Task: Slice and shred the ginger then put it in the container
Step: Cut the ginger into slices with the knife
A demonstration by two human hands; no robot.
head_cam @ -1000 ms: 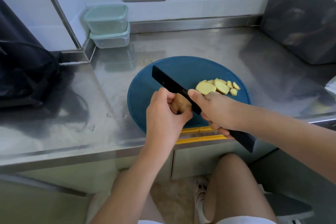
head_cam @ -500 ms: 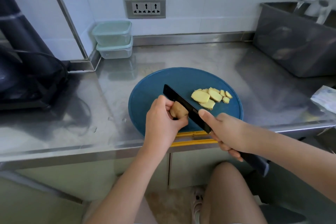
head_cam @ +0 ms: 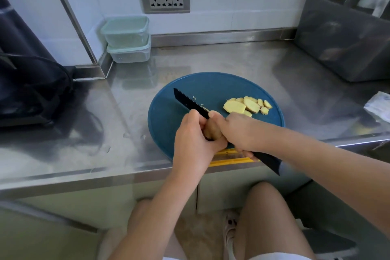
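Note:
A round blue cutting board (head_cam: 190,84) lies on the steel counter near its front edge. My left hand (head_cam: 193,139) pins a brown piece of ginger (head_cam: 212,130) on the board. My right hand (head_cam: 238,131) grips a black knife (head_cam: 187,100); its blade runs up and left past the ginger, and its handle end pokes out over the counter edge. Several pale yellow ginger slices (head_cam: 245,105) lie in a small heap on the right part of the board. Two stacked pale green lidded containers (head_cam: 127,39) stand at the back left by the wall.
A dark backpack (head_cam: 31,88) sits on the counter at the left. A grey bin (head_cam: 346,38) stands at the back right, a white packet (head_cam: 378,105) at the right edge. A wall socket (head_cam: 165,0) is above the containers. My bare knees are below the counter.
The right hand has slid the knife forward and closer to my left hand, so the two hands now touch over the ginger. The slice heap is unchanged.

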